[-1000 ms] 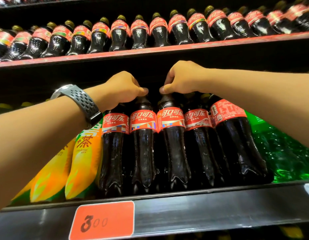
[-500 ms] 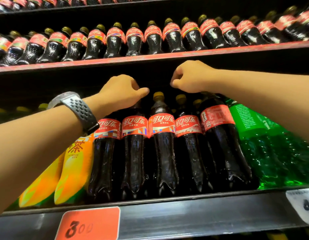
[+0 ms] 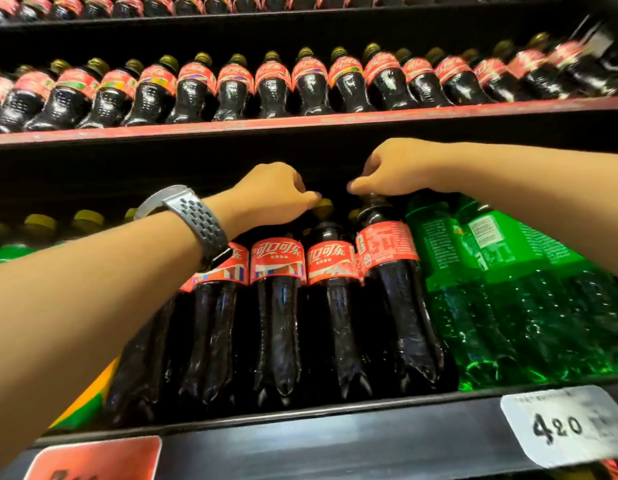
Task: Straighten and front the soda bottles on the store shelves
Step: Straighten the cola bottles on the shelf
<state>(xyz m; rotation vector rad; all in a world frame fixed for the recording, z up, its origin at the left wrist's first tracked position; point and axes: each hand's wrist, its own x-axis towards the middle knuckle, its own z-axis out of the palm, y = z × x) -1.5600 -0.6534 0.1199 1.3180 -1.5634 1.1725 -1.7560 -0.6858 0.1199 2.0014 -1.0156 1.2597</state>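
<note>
Green bottles (image 3: 508,306) beside cola bottle (image 3: 401,306), right hand (image 3: 394,168) pinching its cap, left hand (image 3: 269,195) grip unclear

A: Cola btls (image 3: 278,306)?
B: Dark, red lbls, upright in a row at shelf front, logos out.
A: End btl (image 3: 397,306), R side?
B: Lbl turned, fine print facing out. Touches green btls (image 3: 473,306) next to it.
</note>
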